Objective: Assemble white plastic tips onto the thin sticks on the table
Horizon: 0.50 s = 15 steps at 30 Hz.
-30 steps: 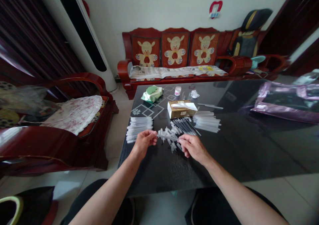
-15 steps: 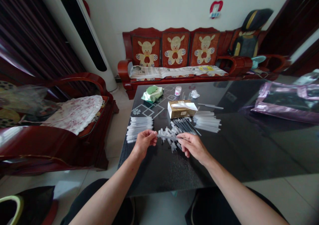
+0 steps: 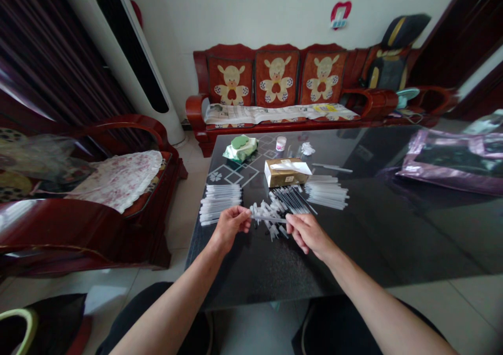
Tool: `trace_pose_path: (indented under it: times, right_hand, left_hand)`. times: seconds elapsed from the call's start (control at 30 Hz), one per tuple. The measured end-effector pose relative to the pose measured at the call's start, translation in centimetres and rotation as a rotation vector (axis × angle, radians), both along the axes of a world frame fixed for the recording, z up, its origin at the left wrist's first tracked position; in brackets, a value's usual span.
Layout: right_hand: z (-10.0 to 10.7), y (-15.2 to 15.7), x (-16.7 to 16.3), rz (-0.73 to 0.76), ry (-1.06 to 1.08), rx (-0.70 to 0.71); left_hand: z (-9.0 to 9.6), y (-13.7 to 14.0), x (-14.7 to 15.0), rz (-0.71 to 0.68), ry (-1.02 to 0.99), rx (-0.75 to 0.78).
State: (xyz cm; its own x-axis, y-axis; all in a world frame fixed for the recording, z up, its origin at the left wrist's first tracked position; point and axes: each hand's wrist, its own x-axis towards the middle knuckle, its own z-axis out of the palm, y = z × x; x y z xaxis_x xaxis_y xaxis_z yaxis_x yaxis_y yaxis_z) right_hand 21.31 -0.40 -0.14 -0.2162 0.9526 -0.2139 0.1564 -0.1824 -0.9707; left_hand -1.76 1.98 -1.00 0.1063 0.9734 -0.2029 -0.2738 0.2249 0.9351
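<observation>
A thin translucent pen barrel (image 3: 269, 219) stretches level between my hands, above the black table. My left hand (image 3: 232, 226) pinches its left end, and my right hand (image 3: 308, 233) pinches the right end. Just behind it lies a loose heap of small whitish pen caps (image 3: 264, 209). Dark slim pen refills (image 3: 291, 198) are bunched beyond the heap. To the left, beside my left hand, white pens (image 3: 220, 203) lie in a neat row. More pale barrels (image 3: 326, 191) are stacked to the right. My fingertips hide both ends of the held barrel.
Behind the refills stands a tissue box (image 3: 288, 174). Farther back are a green wipes pack (image 3: 240, 148), a small white jar (image 3: 281, 143) and crumpled tissue (image 3: 307, 148). A purple-edged plastic bag (image 3: 451, 161) lies at the right of the table (image 3: 353, 239).
My right hand has shifted slightly right, its fingers now closer together around the barrel's end. My left hand has moved a little to the right. The piles look unchanged.
</observation>
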Motion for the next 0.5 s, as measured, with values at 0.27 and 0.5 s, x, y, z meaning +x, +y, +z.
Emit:
trace_pose_path:
  times: [0.27, 0.5]
  right_hand:
    - [0.20, -0.04, 0.03, 0.009, 0.041, -0.002]
    - [0.24, 0.08, 0.21, -0.004, 0.041, 0.019]
  left_hand:
    - [0.89, 0.31, -0.54, 0.029, 0.026, 0.009]
    - [1.04, 0.41, -0.91, 0.038, 0.017, 0.007]
